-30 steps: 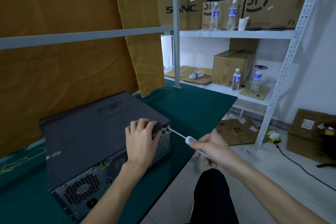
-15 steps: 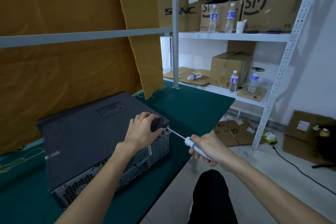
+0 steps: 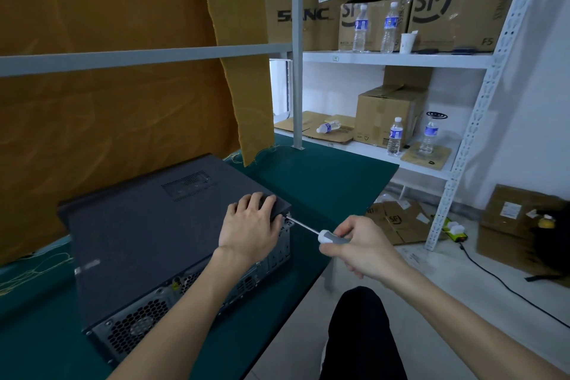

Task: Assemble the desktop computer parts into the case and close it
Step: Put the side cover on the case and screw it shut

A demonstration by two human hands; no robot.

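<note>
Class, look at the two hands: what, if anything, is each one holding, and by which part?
The right hand grips the screwdriver by its handle. The left hand holds nothing; it rests on the computer case near its rear top corner.

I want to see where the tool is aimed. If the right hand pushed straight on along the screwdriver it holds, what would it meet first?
The rear corner of the computer case, just under the side panel: the screwdriver in the right hand points there, its tip apparently already at the case edge.

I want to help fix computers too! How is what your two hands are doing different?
The left hand rests on the computer case near its corner; the right hand grips the screwdriver beside the table's edge. The left hand touches the case; the right reaches it only through the tool's tip. Both are bare.
</note>
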